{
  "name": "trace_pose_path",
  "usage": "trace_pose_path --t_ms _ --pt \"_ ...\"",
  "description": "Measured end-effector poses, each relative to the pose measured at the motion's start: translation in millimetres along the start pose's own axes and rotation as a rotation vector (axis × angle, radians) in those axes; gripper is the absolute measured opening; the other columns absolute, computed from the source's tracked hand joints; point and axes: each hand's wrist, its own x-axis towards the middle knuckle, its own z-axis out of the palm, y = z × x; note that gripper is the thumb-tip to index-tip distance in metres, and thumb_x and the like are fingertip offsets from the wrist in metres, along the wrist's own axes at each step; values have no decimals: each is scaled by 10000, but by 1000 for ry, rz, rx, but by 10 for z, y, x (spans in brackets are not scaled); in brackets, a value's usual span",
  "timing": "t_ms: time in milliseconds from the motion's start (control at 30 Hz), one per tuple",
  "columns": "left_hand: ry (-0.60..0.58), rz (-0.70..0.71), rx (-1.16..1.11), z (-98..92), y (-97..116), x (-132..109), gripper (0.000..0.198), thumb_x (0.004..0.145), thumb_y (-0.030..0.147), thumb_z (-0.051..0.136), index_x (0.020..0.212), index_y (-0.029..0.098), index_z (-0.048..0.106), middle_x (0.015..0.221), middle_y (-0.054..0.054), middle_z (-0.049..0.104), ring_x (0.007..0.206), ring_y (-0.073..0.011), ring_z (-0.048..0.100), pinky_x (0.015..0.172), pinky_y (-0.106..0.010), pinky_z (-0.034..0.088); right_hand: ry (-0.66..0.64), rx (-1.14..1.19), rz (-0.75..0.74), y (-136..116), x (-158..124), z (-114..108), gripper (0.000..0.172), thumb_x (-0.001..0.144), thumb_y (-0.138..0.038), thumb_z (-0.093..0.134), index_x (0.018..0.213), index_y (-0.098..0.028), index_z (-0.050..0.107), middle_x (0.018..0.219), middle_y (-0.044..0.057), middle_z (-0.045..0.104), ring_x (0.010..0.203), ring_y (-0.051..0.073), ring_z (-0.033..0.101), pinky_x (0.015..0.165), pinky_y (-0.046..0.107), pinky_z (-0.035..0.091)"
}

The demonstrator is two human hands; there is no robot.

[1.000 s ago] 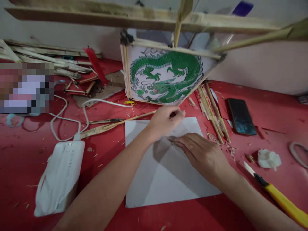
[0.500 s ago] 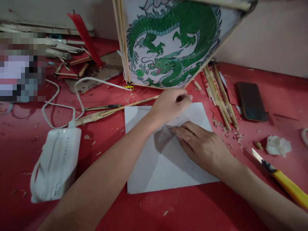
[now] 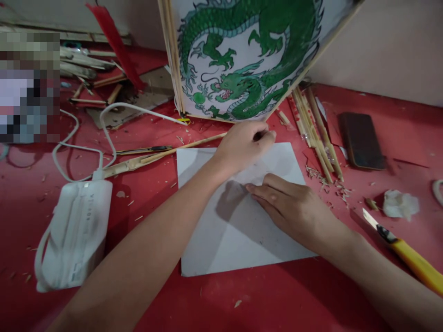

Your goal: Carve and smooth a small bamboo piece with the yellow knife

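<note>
A white sheet of paper (image 3: 238, 235) lies flat on the red table (image 3: 214, 299). My left hand (image 3: 244, 145) rests at the sheet's far edge with its fingers curled into a pinch; I cannot make out anything between them. My right hand (image 3: 294, 210) lies palm down on the middle of the sheet, fingers straight and pointing left. Just beyond my left hand stands a bamboo-framed lantern panel with a green dragon (image 3: 242, 60).
Bamboo sticks (image 3: 316, 133) and a dark phone (image 3: 362, 140) lie to the right. A yellow utility knife (image 3: 406, 258) and a white wad (image 3: 399, 204) sit further right. At left are a white power bank (image 3: 74, 233) with its cable, a long bamboo strip (image 3: 162, 154) and scrap wood.
The view has tipped downward, so the lantern's top has left the picture. Both hands stay on the sheet, almost where they were.
</note>
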Motion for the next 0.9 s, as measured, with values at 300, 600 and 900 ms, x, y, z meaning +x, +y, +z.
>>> trace_pose_path --t_ms 300,600,900 --pt "-19 -7 -4 -2 2 -8 419 931 269 535 595 199 296 603 8 316 614 -128 319 612 -351 229 115 -171 137 70 35 -23 280 1038 -201 457 1078 -185 734 856 46 676 646 151 617 517 304 421" --pt "-23 -14 13 2 12 0 401 925 270 520 595 202 302 605 14 315 611 -126 319 607 -348 228 51 -72 -77 -177 -28 3 260 1015 -109 451 1142 -129 676 865 52 653 659 150 616 531 308 433" --pt "-35 -24 6 -9 23 -22 377 915 280 520 592 197 346 604 22 345 606 -115 321 605 -336 229 136 -160 143 54 13 -45 231 987 -134 476 1018 -173 703 874 56 701 669 165 646 514 309 405"
